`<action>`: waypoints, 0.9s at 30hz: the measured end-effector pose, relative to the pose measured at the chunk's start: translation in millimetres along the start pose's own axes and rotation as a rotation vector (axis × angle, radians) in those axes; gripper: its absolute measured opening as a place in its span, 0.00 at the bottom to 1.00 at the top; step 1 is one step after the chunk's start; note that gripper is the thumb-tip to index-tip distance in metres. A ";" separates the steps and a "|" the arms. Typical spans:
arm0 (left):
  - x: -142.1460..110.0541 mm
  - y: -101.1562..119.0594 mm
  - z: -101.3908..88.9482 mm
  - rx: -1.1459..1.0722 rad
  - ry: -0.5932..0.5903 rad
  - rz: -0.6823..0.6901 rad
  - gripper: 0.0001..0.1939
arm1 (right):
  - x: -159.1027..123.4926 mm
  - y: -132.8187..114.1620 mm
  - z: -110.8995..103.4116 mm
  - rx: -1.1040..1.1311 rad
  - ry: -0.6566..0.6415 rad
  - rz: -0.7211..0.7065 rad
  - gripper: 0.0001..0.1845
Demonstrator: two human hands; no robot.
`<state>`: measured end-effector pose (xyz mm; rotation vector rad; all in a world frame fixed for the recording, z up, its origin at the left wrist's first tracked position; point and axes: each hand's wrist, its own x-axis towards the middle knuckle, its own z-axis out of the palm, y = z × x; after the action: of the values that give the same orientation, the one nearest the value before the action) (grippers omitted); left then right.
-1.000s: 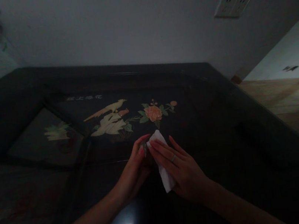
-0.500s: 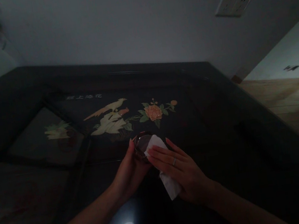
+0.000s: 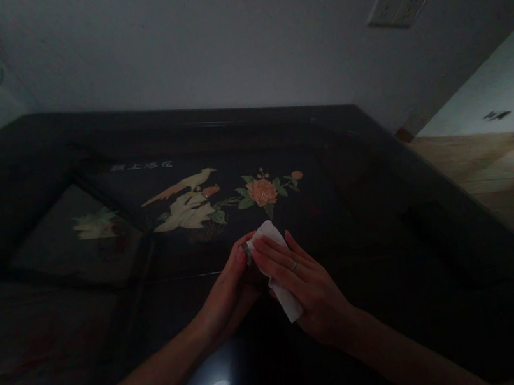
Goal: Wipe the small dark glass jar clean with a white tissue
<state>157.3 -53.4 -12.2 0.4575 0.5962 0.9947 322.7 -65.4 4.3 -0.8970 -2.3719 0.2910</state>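
My left hand (image 3: pixel 226 293) is closed around a small round object with a shiny rim (image 3: pixel 247 253). Only a bit of it shows between the fingers and the paper, so its exact kind cannot be made out. A folded white tissue (image 3: pixel 287 300) lies under the fingers of my right hand (image 3: pixel 306 281), which presses it against the round object. A ring circles one finger of that hand. Both hands meet above the dark glossy tabletop (image 3: pixel 375 303).
Inlaid in the dark surface are a bird (image 3: pixel 188 183) and a pink flower (image 3: pixel 261 192). Behind rises a pale wall (image 3: pixel 196 41) with a double socket (image 3: pixel 399 5). At the right, beyond the table's edge, there is light wooden flooring (image 3: pixel 466 168).
The round object has turned in my left hand, so its broad face no longer shows. My left fingers have come closer to the tissue, and my right hand has shifted slightly up.
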 end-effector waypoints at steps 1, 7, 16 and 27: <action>0.1 -0.1 -0.3 -0.013 0.005 -0.012 0.16 | -0.3 0.6 -0.3 0.005 -0.013 -0.031 0.32; 1.8 -1.3 -2.5 -0.025 0.014 -0.017 0.17 | 0.7 7.3 -1.3 -0.047 -0.026 0.002 0.30; 3.7 -3.8 -5.2 -0.043 0.033 -0.042 0.23 | 0.3 3.7 -2.0 -0.016 -0.045 -0.117 0.29; 0.1 1.6 -1.5 -0.024 0.067 -0.099 0.30 | 0.3 -5.6 -1.1 -0.022 -0.036 -0.223 0.26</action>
<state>155.3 -52.4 -12.4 0.3712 0.6609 0.9244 320.1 -69.3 7.6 -0.6333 -2.4851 0.1933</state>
